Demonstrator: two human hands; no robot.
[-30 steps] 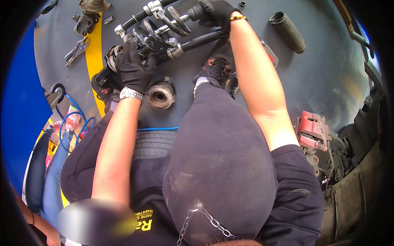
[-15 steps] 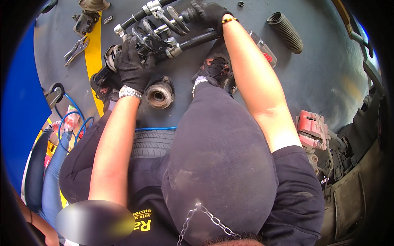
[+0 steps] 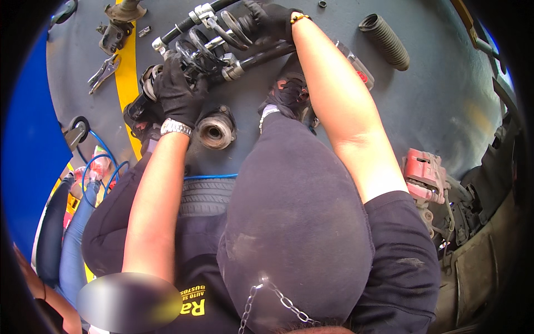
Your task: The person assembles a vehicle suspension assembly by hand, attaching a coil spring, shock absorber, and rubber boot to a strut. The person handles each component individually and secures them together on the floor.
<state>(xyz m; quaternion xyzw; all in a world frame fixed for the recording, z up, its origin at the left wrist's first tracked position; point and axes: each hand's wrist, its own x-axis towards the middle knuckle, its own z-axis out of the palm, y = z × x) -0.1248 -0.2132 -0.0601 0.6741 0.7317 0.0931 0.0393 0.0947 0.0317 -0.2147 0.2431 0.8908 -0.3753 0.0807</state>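
The dark coil spring [image 3: 203,43] sits aslant from where I stand, a bright rod [image 3: 215,43] through its middle; black bars [image 3: 186,24] with silver clamps [image 3: 232,72] flank the spring on both sides.

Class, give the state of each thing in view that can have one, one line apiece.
Left hand: gloved, at the left end of the coil spring; grip unclear.
Right hand: gloved, at its right end; grip partly hidden.
Spring compressor: fitted along the spring.
Ribbed boot: loose, lying on the floor.
Locking pliers: lying down; locked or not, unclear.
Round metal part: on the floor, hollow end up.
Red caliper: dirty.
Tyre: partly hidden, tread showing.
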